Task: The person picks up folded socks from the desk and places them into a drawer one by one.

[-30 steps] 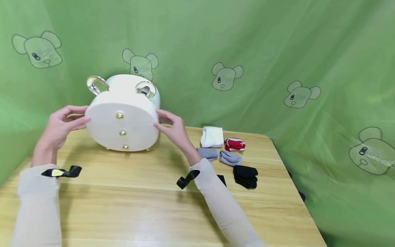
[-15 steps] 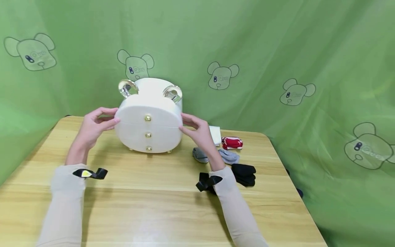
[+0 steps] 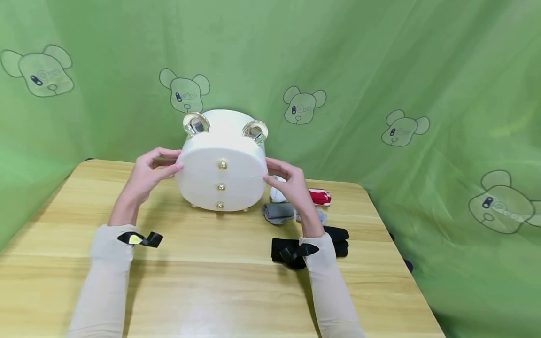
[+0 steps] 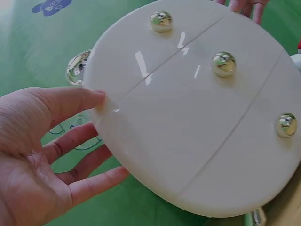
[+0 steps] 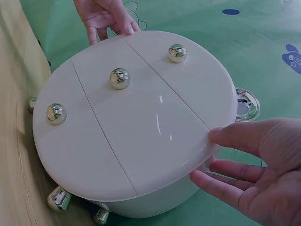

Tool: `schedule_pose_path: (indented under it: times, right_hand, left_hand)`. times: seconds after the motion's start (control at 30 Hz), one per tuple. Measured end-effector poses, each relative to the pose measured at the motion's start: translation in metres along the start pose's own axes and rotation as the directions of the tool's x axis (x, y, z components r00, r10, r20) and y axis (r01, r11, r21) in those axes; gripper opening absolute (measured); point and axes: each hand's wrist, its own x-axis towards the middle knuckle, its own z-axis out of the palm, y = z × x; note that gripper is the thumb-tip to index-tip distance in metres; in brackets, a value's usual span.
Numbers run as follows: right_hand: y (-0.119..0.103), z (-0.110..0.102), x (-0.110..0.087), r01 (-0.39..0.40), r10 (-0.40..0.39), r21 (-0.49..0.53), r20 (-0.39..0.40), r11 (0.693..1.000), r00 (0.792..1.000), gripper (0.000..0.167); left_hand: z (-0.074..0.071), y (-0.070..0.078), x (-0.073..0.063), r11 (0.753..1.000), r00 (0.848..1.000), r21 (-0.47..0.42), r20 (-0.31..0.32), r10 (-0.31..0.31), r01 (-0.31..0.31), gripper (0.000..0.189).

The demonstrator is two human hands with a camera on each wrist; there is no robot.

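Both left hand (image 3: 145, 176) and right hand (image 3: 290, 185) press, fingers nearly straight, on opposite sides of the white storage box (image 3: 221, 176) toward the back of the surface (image 3: 203, 281). Positioning seems in hand; next calls for squaring it, then even release.

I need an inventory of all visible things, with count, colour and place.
Glossy oval box: 1, white, left of centre
Shiny round knobs: 3, gold, on its front
Round metallic ears: 2, gold, atop it
Short metallic feet: at least 3, gold, beneath
Soft fabric bundle: 1, white, right of box
Patterned fabric bundle: 1, red and white, further right
Rolled fabric bundles: 2, grey, nearer
Folded fabric bundles: 2, black, nearest
Wooden table: 1, light brown, under bundles
Printed fabric backdrop: 1, green, behind
Left hand: 1, box's left side
Right hand: 1, box's right side
Long sleeves: 2, beige, lower picture
Wrist straps: 2, black, at wrists
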Motion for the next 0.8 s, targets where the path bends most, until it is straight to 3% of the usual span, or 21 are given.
schedule_pose_path:
  times: [0.17, 0.3, 0.43, 0.53, 0.67, 0.8]
  right_hand:
    - [-0.001, -0.001, -0.001, -0.014, 0.014, -0.011, 0.01, 1.0, 1.0, 0.046]
    - [-0.003, -0.001, -0.001, -0.01, 0.011, -0.03, 0.011, 1.0, 1.0, 0.045]
    - [-0.001, -0.002, -0.001, -0.009, 0.009, -0.04, 0.007, 0.999, 1.0, 0.045]
    - [-0.001, -0.002, 0.0, -0.008, 0.009, -0.047, 0.008, 0.999, 1.0, 0.045]
    - [-0.001, -0.002, -0.001, -0.008, 0.009, -0.047, 0.015, 0.999, 1.0, 0.045]
    - [-0.001, -0.002, -0.002, -0.007, 0.008, -0.042, 0.016, 0.999, 1.0, 0.045]
  left_hand:
    - [-0.002, 0.007, 0.01, 0.998, 0.998, 0.002, 0.012, -0.055, 0.055, 0.036]
    - [0.001, 0.014, 0.028, 0.997, 0.997, 0.0, 0.007, -0.072, 0.072, 0.048]
    - [0.002, 0.02, 0.047, 0.993, 0.998, -0.097, 0.005, -0.07, 0.07, 0.048]
    - [0.002, 0.023, 0.057, 0.976, 0.998, -0.209, -0.003, -0.058, 0.056, 0.041]
    - [0.003, 0.026, 0.062, 0.953, 0.999, -0.302, -0.026, -0.035, 0.026, 0.033]
    - [0.005, 0.027, 0.061, 0.942, 0.998, -0.337, -0.057, -0.033, 0.012, 0.03]
